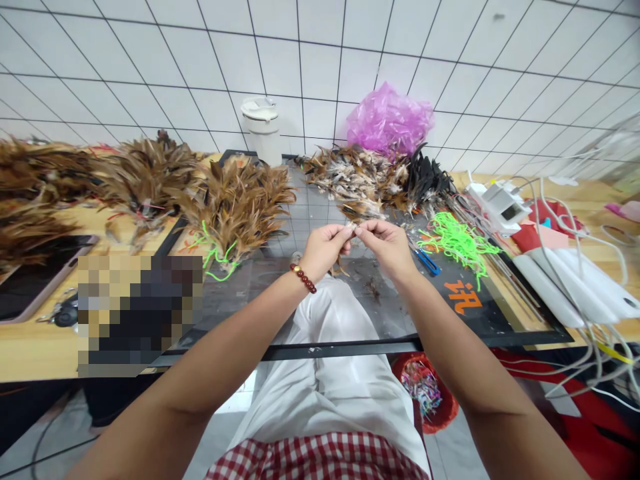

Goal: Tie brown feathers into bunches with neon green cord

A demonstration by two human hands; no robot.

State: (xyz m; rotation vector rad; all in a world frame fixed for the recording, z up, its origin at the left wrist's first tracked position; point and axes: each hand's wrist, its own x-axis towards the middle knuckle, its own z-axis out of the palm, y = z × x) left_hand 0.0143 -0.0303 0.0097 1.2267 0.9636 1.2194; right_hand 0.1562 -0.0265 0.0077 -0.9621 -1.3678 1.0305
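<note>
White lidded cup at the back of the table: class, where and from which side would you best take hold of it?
Probably best: take the white cup round its straight body, below the wider lid, from the front. It stands upright by the tiled wall, with brown feathers beside it.

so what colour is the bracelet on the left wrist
Dark reddish-brown beads make up the bracelet; it shows best in the head view.

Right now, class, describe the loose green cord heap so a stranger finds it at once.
Find the dark mat on the wooden table. Just right of the right hand lies the green cord heap, beside a blue-handled tool. Unlike the green strands under the brown feather bundle, it lies loose.
</note>
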